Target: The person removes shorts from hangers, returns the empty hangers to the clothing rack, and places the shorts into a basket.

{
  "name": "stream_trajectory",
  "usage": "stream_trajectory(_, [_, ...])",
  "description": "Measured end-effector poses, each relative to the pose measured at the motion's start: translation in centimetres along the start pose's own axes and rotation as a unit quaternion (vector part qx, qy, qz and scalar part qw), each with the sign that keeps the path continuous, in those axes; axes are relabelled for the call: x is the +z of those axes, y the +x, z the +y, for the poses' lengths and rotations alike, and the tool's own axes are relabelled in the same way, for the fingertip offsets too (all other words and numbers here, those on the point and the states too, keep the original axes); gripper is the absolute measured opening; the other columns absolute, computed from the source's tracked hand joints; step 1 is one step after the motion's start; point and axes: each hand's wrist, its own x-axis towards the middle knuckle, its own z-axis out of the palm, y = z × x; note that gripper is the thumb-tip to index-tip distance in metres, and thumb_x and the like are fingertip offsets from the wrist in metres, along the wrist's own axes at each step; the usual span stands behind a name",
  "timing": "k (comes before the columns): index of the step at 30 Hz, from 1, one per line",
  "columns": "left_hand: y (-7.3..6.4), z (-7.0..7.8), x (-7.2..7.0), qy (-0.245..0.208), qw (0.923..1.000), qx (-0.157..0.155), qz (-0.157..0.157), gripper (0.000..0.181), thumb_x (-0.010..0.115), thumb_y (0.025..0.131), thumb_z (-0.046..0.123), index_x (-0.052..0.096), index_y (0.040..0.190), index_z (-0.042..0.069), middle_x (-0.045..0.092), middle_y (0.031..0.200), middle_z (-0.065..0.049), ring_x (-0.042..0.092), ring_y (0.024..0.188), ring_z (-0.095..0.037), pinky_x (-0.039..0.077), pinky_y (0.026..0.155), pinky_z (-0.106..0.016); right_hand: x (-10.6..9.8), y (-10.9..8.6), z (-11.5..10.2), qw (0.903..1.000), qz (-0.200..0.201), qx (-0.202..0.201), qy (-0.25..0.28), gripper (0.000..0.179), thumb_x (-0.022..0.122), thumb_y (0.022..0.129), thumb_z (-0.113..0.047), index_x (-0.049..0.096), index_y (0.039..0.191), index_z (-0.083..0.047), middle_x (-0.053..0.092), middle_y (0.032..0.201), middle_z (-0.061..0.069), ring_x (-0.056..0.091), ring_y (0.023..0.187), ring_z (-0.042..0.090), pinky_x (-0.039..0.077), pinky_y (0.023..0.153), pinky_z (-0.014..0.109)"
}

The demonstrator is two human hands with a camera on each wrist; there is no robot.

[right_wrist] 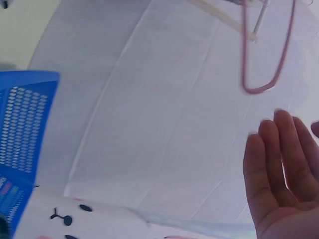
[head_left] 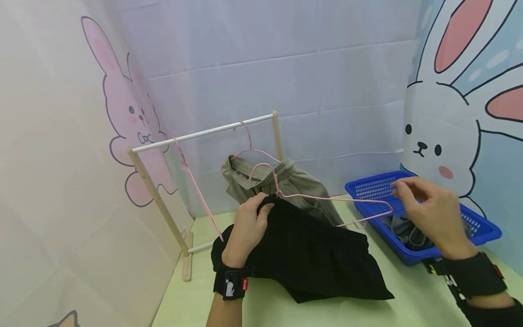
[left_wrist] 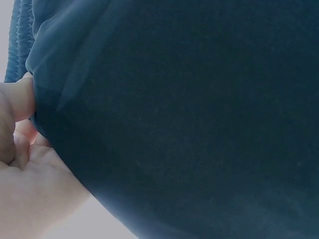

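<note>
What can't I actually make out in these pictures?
Head view: one end of the front pink hanger, behind or inside the black garment.
Head view: some clothes in the blue basket, behind the right hand.
Left wrist view: part of the left hand, behind the garment.
Right wrist view: most of the thumb, cut off by the right edge.

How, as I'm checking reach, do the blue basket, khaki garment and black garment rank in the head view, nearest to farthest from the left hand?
1. Black garment: gripped by the left hand.
2. Khaki garment: just behind the black one.
3. Blue basket: farthest, off to the right.
</note>
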Motion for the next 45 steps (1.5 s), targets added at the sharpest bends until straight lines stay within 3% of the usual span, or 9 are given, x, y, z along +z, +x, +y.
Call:
stream_trajectory(3, [0.0, 0.0, -0.1, 0.003, 1.0, -0.001, -0.002, 0.009, 0.061, 0.105, 0.016, 0.069, 0.102, 0.016, 0.065, 0.092, 0.001, 0.059, 0.082, -0.016, 0.048, 0.073, -0.035, 0.8, 1.2, -1.3, 0.9961, -0.051, -0.072, 0.007, 0.018, 0.074, 0.095, -0.013, 0.078, 0.113, -0.013, 0.077, 0.1, 0.0, 0.06, 0.086, -0.013, 0.045, 0.072, 0.006])
stream_trajectory(6, [0.1, -0.1, -0.2, 0.004, 1.0, 0.001, -0.001, 0.009, 0.06, 0.106, 0.016, 0.068, 0.101, 0.015, 0.063, 0.09, 0.001, 0.058, 0.081, -0.016, 0.047, 0.072, -0.034, 1.9, 1.9, -2.0, 0.9814, -0.128, -0.144, -0.003, 0.029, 0.08, 0.091, -0.012, 0.076, 0.119, -0.015, 0.077, 0.106, -0.002, 0.068, 0.09, 0.003, 0.053, 0.075, 0.016])
stream_trajectory(10, [0.1, -0.2, -0.2, 0.0, 1.0, 0.004, 0.003, 0.008, 0.061, 0.105, 0.015, 0.068, 0.101, 0.014, 0.064, 0.09, 0.0, 0.06, 0.082, -0.017, 0.048, 0.072, -0.035, 3.3, 2.1, -2.3, 0.9629, -0.194, -0.188, -0.002, 0.029, 0.081, 0.09, -0.013, 0.076, 0.118, -0.016, 0.076, 0.099, -0.008, 0.069, 0.081, 0.006, 0.056, 0.067, 0.025])
stream_trajectory(14, [0.1, -0.3, -0.2, -0.003, 1.0, 0.002, 0.004, 0.008, 0.061, 0.105, 0.014, 0.069, 0.103, 0.013, 0.066, 0.093, -0.002, 0.063, 0.086, -0.019, 0.049, 0.075, -0.037, 4.2, 2.1, -2.1, 0.9583, -0.199, -0.202, 0.035, 0.017, 0.077, 0.092, -0.004, 0.077, 0.103, -0.017, 0.068, 0.079, -0.012, 0.056, 0.062, -0.003, 0.046, 0.054, 0.018])
stream_trajectory(19, [0.2, -0.5, 0.1, 0.002, 1.0, -0.005, 0.007, 0.008, 0.062, 0.104, 0.015, 0.069, 0.103, 0.012, 0.066, 0.091, -0.003, 0.063, 0.087, -0.021, 0.049, 0.075, -0.038, 5.2, 2.0, -1.5, 0.9574, -0.182, -0.218, 0.051, 0.022, 0.074, 0.091, 0.003, 0.074, 0.097, -0.017, 0.061, 0.07, -0.014, 0.046, 0.057, -0.005, 0.036, 0.05, 0.014])
stream_trajectory(26, [0.3, -1.0, 0.4, 0.004, 0.9999, -0.005, 0.012, 0.009, 0.062, 0.105, 0.015, 0.07, 0.104, 0.012, 0.066, 0.091, -0.003, 0.061, 0.086, -0.022, 0.047, 0.074, -0.039, 5.7, 1.8, -0.6, 0.9606, -0.166, -0.216, 0.056, 0.023, 0.075, 0.089, 0.005, 0.076, 0.099, -0.015, 0.059, 0.065, -0.013, 0.046, 0.054, -0.004, 0.033, 0.049, 0.014])
stream_trajectory(32, [0.0, -1.4, 0.4, 0.004, 1.0, -0.007, 0.006, 0.013, 0.06, 0.106, 0.018, 0.072, 0.112, 0.016, 0.072, 0.104, 0.001, 0.065, 0.1, -0.022, 0.052, 0.084, -0.043, 5.0, 1.7, 0.0, 0.9677, -0.146, -0.196, 0.06, 0.027, 0.076, 0.085, 0.01, 0.079, 0.104, -0.009, 0.062, 0.066, -0.014, 0.053, 0.056, -0.002, 0.038, 0.049, 0.015])
stream_trajectory(37, [-0.4, -1.8, 0.1, 0.001, 0.9999, -0.012, 0.003, 0.016, 0.06, 0.106, 0.02, 0.072, 0.116, 0.019, 0.072, 0.11, 0.002, 0.065, 0.106, -0.022, 0.052, 0.091, -0.044, 3.8, 1.7, 0.6, 0.9734, -0.122, -0.182, 0.067, 0.027, 0.076, 0.084, 0.012, 0.079, 0.102, -0.008, 0.061, 0.064, -0.013, 0.05, 0.053, -0.002, 0.035, 0.044, 0.015])
stream_trajectory(45, [-1.0, -2.5, 0.0, 0.01, 0.9998, -0.013, 0.013, 0.016, 0.059, 0.106, 0.022, 0.072, 0.116, 0.019, 0.071, 0.108, 0.0, 0.065, 0.102, -0.022, 0.052, 0.087, -0.043, 0.3, 1.2, 2.3, 0.9878, -0.113, -0.1, 0.037, 0.016, 0.068, 0.097, 0.002, 0.078, 0.105, -0.009, 0.065, 0.068, -0.007, 0.056, 0.056, 0.003, 0.035, 0.043, 0.02])
